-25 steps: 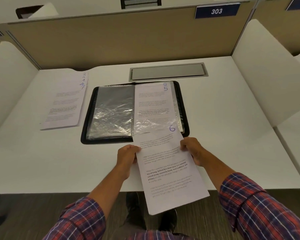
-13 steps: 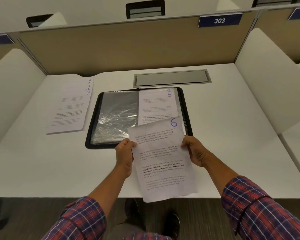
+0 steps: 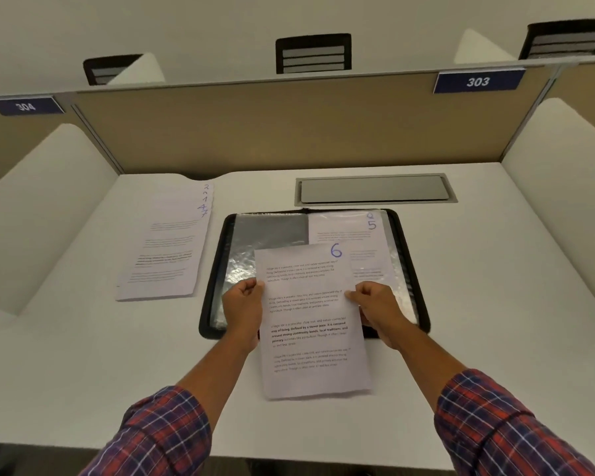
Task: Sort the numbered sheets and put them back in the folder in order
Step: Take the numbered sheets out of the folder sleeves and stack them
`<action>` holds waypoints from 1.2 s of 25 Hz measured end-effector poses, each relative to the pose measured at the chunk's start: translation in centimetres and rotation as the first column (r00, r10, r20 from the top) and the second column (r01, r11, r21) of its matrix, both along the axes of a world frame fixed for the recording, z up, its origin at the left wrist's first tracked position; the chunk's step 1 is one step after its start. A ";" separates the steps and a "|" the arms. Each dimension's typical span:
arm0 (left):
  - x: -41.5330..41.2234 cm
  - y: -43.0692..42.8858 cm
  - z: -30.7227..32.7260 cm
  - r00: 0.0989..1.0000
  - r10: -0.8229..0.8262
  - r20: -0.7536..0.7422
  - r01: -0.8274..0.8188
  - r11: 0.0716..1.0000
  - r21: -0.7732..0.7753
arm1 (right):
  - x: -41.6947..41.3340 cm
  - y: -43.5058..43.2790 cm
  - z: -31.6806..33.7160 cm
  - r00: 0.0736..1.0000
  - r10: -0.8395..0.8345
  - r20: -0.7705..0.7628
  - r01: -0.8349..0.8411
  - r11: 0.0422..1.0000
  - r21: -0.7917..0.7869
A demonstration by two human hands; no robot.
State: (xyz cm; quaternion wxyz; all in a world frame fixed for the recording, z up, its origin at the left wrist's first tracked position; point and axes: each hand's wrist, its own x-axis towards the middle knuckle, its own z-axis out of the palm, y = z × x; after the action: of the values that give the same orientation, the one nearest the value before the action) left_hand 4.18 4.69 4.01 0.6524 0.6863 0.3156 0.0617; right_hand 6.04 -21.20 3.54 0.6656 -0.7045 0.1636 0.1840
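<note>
Head cam, looking down on a white study-carrel desk (image 3: 83, 355).

- The black zip-edged folder (image 3: 217, 266) lies open flat at the middle of the desk. Its left page is a clear, shiny plastic sleeve (image 3: 268, 238) with no paper visible in it. The right page holds a white printed sheet with a handwritten blue 5 (image 3: 347, 231) at its top right corner. Another blue mark sits just above the 5; I cannot read it.
- The white printed sheet marked with a blue 6 (image 3: 313, 317) is held at the folder's 6 o'clock. Its upper half covers the folder's middle and near rim, and its lower half hangs over bare desk toward me. It is tilted slightly, top leaning to 1 o'clock.
- The left hand (image 3: 243, 310) pinches the sheet's left edge at 9 o'clock, thumb on top, fingers curled underneath.
- The right hand (image 3: 375, 307) pinches the right edge at 3 o'clock in the same way, thumb tip on the paper.
- Both forearms are bare, with red-and-blue plaid sleeves (image 3: 158, 431) rolled up.
- The fanned stack of white printed sheets (image 3: 165, 249) lies at the folder's 9 o'clock, apart from it. Blue numerals step down its top right corner; I read a 4 and a 7, the others are unclear.
- A grey metal cable hatch (image 3: 371, 188) is set in the desk at the folder's 12 o'clock.
- Beyond it stands a tan partition wall (image 3: 289, 132), with a blue plate reading 303 (image 3: 478, 81) at 1 o'clock and one reading 304 (image 3: 26, 106) at 10 o'clock.
</note>
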 end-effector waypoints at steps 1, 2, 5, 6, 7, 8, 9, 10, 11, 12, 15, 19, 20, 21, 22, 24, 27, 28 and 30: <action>0.8 1.1 -0.1 1.000 0.000 -0.006 0.000 1.000 0.020 | 0.6 1.2 -0.1 1.000 -0.004 -0.003 0.004 1.000 -0.013; 1.7 2.5 -0.1 1.000 0.004 -0.004 -0.004 1.000 0.030 | 1.4 2.6 -0.2 1.000 -0.006 -0.001 0.006 1.000 -0.028; 4.3 6.7 -0.3 0.998 0.052 -0.026 -0.051 0.998 0.043 | 3.7 7.0 -0.5 1.000 -0.027 0.014 0.028 0.997 -0.070; 5.1 8.1 -0.5 0.997 0.069 -0.036 -0.067 0.996 0.054 | 4.4 8.4 -0.6 0.999 -0.041 0.010 0.042 0.996 -0.079; 5.9 9.8 -0.6 0.995 0.086 -0.043 -0.083 0.994 0.064 | 5.1 10.1 -0.7 0.999 -0.053 0.008 0.053 0.995 -0.084; 6.8 11.7 -0.6 0.994 0.101 -0.048 -0.097 0.992 0.077 | 5.9 11.9 -0.8 0.998 -0.065 0.011 0.066 0.993 -0.094; 7.6 13.2 -0.5 0.992 0.114 -0.051 -0.110 0.990 0.091 | 6.5 13.6 -0.7 0.997 -0.076 0.018 0.077 0.991 -0.112; 8.3 14.9 -0.5 0.991 0.123 -0.051 -0.117 0.987 0.109 | 7.2 15.3 -0.7 0.996 -0.081 0.022 0.083 0.987 -0.140; 9.0 16.6 -0.5 0.991 0.127 -0.049 -0.120 0.985 0.121 | 7.8 17.0 -0.7 0.996 -0.082 0.025 0.085 0.983 -0.165; 9.7 18.4 -0.6 0.990 0.132 -0.049 -0.125 0.983 0.131 | 8.6 18.9 -0.7 0.997 -0.077 0.024 0.081 0.978 -0.192; 11.7 23.4 -1.0 0.987 0.150 -0.062 -0.137 0.975 0.177 | 10.8 24.1 -1.0 0.998 -0.049 0.027 0.054 0.968 -0.246; 14.1 29.4 -1.5 0.979 0.187 -0.079 -0.163 0.956 0.244 | 13.7 30.7 -1.6 0.999 -0.033 0.011 0.035 0.961 -0.275; 14.7 30.8 -1.6 0.978 0.194 -0.079 -0.167 0.951 0.261 | 14.3 32.2 -1.9 0.999 -0.031 0.014 0.034 0.960 -0.278; 15.3 32.0 -1.9 0.976 0.203 -0.083 -0.173 0.945 0.279 | 14.9 33.5 -2.0 0.999 -0.027 0.016 0.031 0.958 -0.284; 16.0 33.3 -2.2 0.973 0.212 -0.090 -0.177 0.938 0.297 | 15.4 34.9 -2.2 1.000 -0.017 0.020 0.022 0.956 -0.293; 16.9 35.1 -2.6 0.970 0.223 -0.101 -0.178 0.927 0.330 | 16.0 36.9 -2.7 0.999 0.014 0.034 -0.002 0.943 -0.332; 18.2 37.4 -3.8 0.965 0.221 -0.139 -0.151 0.909 0.389 | 17.0 39.3 -3.4 0.998 0.050 0.041 -0.029 0.908 -0.419; 18.5 37.8 -4.2 0.965 0.213 -0.154 -0.132 0.900 0.415 | 17.2 39.9 -3.5 0.997 0.063 0.041 -0.038 0.896 -0.443; 18.7 38.4 -5.0 0.960 0.208 -0.186 -0.102 0.883 0.458 | 17.6 40.6 -3.8 0.996 0.078 0.040 -0.050 0.880 -0.472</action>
State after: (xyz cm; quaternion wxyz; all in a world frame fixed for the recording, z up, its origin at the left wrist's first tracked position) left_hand 22.90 43.12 -0.95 0.4304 0.7918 0.4206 0.1047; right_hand 23.65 19.39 -0.28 0.4728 -0.8550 0.1606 0.1404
